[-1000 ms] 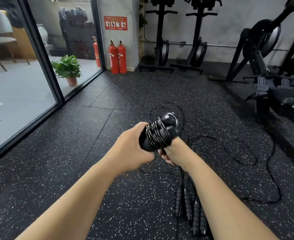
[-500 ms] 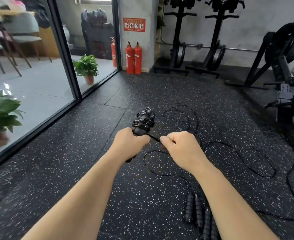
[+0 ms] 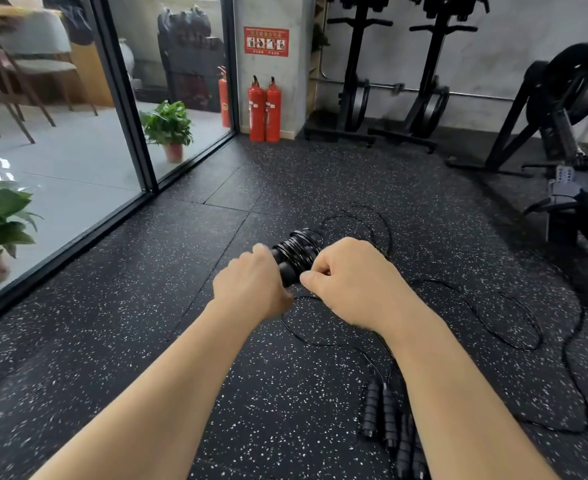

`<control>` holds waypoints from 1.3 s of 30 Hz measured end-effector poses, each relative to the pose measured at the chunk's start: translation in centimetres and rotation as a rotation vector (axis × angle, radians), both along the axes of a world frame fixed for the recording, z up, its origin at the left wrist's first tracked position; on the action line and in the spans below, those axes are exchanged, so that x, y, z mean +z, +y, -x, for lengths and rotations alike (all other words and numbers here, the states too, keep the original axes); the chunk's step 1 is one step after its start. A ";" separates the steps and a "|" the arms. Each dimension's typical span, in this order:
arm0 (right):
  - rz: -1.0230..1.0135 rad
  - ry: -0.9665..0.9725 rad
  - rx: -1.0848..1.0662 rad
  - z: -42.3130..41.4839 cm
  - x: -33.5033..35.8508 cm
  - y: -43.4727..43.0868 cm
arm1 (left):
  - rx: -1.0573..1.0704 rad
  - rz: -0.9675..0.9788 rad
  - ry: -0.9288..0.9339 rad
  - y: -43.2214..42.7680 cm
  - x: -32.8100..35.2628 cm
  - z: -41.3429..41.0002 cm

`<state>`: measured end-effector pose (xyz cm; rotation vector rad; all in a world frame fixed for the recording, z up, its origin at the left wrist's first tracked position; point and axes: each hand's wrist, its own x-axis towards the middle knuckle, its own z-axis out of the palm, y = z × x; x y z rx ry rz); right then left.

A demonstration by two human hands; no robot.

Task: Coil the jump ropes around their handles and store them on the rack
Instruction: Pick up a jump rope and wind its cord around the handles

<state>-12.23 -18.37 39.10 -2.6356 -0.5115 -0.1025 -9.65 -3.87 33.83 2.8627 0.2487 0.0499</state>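
head view: the left hand (image 3: 251, 289) has its grip closed around the lower end of a pair of black jump rope handles (image 3: 294, 256), held tilted up and away from the person above the speckled rubber floor (image 3: 147, 306). shiny black cord is wound in many turns around the upper part of those handles. the right hand (image 3: 351, 282) is just beside them, its grip curled tight with thumb and forefinger pinching the cord close to the wound section. the loose cord (image 3: 476, 313) trails down from the hands and lies in wide loops on the floor to the right. more jump rope handles (image 3: 389, 424) lie side by side on the floor near the right forearm, partly hidden by it. two red fire extinguishers (image 3: 265, 110) stand against the pillar at the back, a potted plant (image 3: 168, 129) sits behind the glass wall on the left, and black gym machines (image 3: 559, 109) stand at the right.
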 end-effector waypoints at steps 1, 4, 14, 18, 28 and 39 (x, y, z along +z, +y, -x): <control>0.003 0.013 0.007 0.0 0.2 -0.1 | -0.054 -0.075 -0.030 -0.4 0.0 0.2; -0.011 0.064 0.026 -0.3 0.3 -0.9 | -0.267 -0.292 -0.074 -1.4 0.2 0.9; -0.231 0.121 -0.128 -2.4 -1.6 -5.3 | -0.666 -0.298 -0.150 -1.8 1.6 1.5; -0.554 0.323 -0.067 -2.7 -1.9 -6.0 | -0.786 -0.169 -0.240 -1.4 1.4 1.8; -0.796 0.773 0.057 -2.5 -3.1 -6.9 | -0.819 0.275 -0.169 -2.0 1.5 2.4; -0.588 0.579 -0.157 -3.0 -4.2 -5.3 | -0.471 0.847 0.202 -1.3 2.4 2.2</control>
